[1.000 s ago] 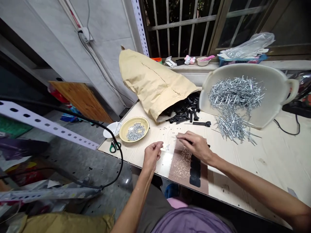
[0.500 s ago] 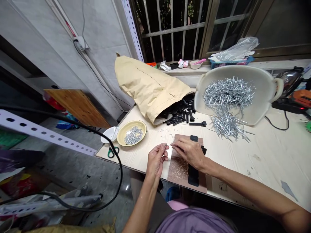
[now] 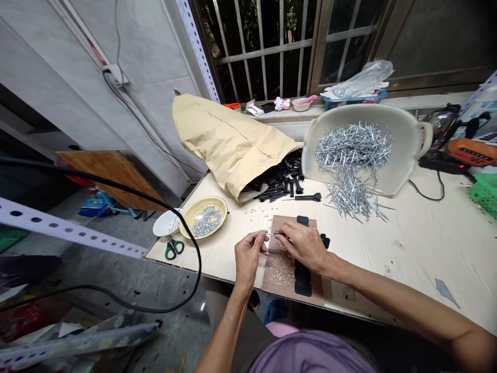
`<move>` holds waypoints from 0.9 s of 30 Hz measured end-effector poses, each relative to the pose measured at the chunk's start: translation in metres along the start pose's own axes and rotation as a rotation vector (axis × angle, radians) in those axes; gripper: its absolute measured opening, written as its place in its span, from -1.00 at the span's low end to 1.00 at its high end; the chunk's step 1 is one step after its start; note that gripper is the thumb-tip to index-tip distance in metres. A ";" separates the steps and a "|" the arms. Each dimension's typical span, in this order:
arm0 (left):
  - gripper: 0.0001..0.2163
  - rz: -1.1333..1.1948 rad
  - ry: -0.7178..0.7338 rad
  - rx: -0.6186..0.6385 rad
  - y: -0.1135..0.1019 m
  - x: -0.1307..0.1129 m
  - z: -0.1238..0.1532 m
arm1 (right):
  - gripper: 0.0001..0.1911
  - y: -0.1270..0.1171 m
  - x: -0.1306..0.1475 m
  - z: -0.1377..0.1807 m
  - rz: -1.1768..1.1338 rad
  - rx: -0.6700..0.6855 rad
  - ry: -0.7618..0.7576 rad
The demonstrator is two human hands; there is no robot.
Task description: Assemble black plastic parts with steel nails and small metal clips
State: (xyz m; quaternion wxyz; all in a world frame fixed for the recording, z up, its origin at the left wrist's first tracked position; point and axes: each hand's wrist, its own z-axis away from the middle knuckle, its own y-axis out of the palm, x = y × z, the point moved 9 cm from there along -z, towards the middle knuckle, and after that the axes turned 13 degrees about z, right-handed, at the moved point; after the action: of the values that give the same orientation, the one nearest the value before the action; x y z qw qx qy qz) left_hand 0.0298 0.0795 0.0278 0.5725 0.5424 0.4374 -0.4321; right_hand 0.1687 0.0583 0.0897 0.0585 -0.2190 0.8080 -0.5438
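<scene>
My left hand (image 3: 247, 255) and my right hand (image 3: 305, 242) meet over the brown board (image 3: 277, 277) at the table's front edge. Between their fingertips runs a thin silvery metal pin (image 3: 271, 234), pinched at both ends; whatever else is at its tips is too small to make out. Beneath my right hand a black padded strip (image 3: 303, 280) lies along the board, partly covered by the hand. Another black part (image 3: 325, 241) sticks out behind the right wrist. Pale crumbs are scattered on the board.
A paper sack (image 3: 233, 142) spills black plastic parts (image 3: 285, 181). A large whitish basin (image 3: 404, 155) lies tipped, metal pins (image 3: 355, 150) pouring out. A yellow bowl (image 3: 223, 217) holds small metal pieces, near green-handled scissors (image 3: 174, 248). A black cable (image 3: 194, 259) hangs at left.
The view has shifted slightly to the right, so the objects sit further left. Both hands keep their pinch on the pin; the left hand's fingers have closed in a little.
</scene>
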 end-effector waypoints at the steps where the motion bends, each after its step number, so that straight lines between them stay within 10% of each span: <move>1: -0.73 0.002 -0.003 0.006 0.001 0.001 -0.001 | -0.78 0.001 -0.001 0.001 -0.005 0.006 0.005; 18: -0.76 -0.060 -0.013 0.094 0.014 0.008 -0.003 | -0.76 0.026 -0.024 0.012 -0.255 0.110 0.089; 27: -0.51 -0.120 -0.199 0.250 0.050 0.044 0.007 | -0.77 0.015 -0.090 0.045 -0.136 0.119 0.129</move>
State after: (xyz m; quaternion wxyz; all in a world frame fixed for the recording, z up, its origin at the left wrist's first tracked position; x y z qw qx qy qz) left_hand 0.0897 0.0737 -0.0026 0.5141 0.5368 0.3532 -0.5682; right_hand 0.2594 0.0624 0.0450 -0.0177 -0.2339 0.7597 -0.6064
